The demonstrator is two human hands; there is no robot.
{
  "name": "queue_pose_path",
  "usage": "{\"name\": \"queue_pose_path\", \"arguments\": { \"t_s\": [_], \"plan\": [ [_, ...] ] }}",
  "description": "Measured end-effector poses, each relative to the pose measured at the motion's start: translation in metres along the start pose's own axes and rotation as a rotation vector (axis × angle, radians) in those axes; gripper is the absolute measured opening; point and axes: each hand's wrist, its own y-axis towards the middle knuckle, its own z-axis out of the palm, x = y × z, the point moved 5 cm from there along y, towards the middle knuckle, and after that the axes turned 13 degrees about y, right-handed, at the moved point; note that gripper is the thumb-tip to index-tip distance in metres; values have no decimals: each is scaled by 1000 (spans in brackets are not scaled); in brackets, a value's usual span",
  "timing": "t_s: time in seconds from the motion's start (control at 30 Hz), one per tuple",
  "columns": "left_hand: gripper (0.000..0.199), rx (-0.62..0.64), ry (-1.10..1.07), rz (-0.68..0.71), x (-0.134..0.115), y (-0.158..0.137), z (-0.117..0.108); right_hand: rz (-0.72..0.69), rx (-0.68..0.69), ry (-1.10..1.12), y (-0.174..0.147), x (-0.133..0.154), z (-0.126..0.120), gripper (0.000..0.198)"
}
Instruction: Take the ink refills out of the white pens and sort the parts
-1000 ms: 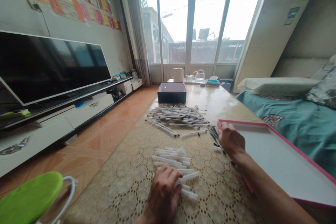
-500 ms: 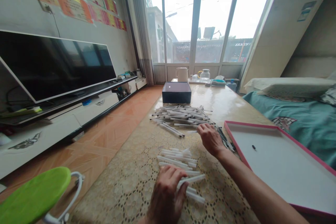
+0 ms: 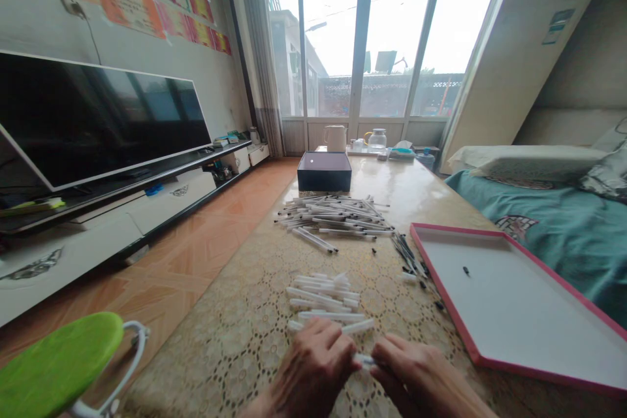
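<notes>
While the left hand (image 3: 316, 356) and right hand (image 3: 411, 362) pinch one slim pen (image 3: 364, 359) between them, keep it straight and level. Avoid nudging the white tubes (image 3: 318, 298) at twelve o'clock.

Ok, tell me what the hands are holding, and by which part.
A slim whitish tube, gripped toward its two ends: the left hand at one, the right hand at the other. Both ends are hidden; only the middle shows.
</notes>
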Motion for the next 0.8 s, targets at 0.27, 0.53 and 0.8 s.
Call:
{"name": "queue_pose_path", "arguments": {
  "t_s": [0.27, 0.53, 0.8],
  "plan": [
    [25, 7, 23, 116, -10, 1, -6, -99, -22, 35, -13, -4, 14, 29],
    [18, 30, 38, 110, -13, 2, -5, -295, -119, -228, -8, 10, 2, 46],
    [26, 33, -104, 66, -11, 10, -19, -385, -156, -326, -5, 23, -25, 37]
  ]
}}
